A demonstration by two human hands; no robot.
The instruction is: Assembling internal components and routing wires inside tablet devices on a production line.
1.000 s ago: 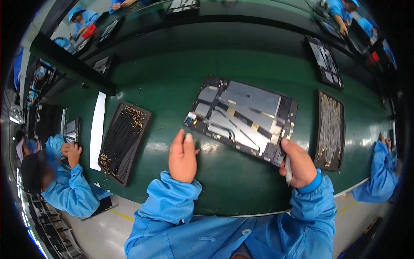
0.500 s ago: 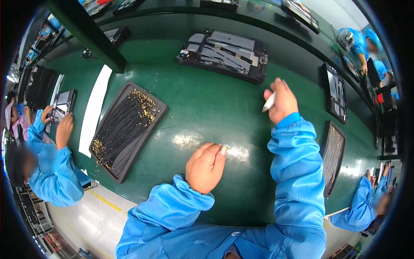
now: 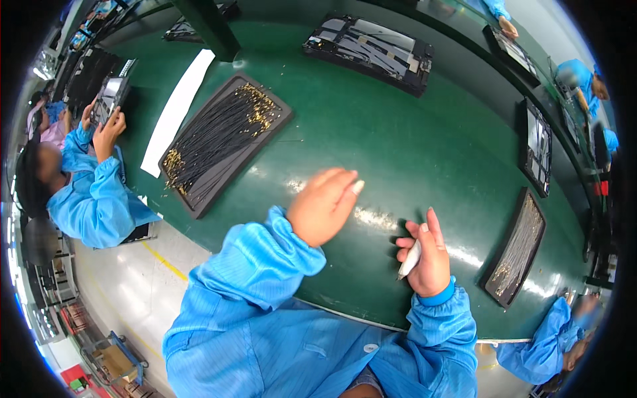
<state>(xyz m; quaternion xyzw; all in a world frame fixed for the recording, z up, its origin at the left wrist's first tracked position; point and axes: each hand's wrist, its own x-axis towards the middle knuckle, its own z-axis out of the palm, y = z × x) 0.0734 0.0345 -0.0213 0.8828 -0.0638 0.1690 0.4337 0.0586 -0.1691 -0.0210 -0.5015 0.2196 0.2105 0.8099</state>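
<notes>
A: Where's the white pen-shaped tool (image 3: pixel 410 260)?
B: Lower right of centre, gripped in right hand (image 3: pixel 430 270). Slim, white, tapers to a darker tip. Left hand (image 3: pixel 324 207) at centre, fingers curled, well apart from right; can't tell if it grips anything.
A: Axis?
B: Steep diagonal, tip toward lower left.
A: Room?
B: Green tabletop (image 3: pixel 371 146) spans from hands up to opened tablet (image 3: pixel 371 53), top centre. Black-cable tray (image 3: pixel 229 164) upper left, grey-cable tray (image 3: pixel 492 292) lower right. Front edge (image 3: pixel 361 319) just below right hand.

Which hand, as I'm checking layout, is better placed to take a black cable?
Likely the left hand: it looks empty and nearer the black cables; the right hand holds a white object.
</notes>
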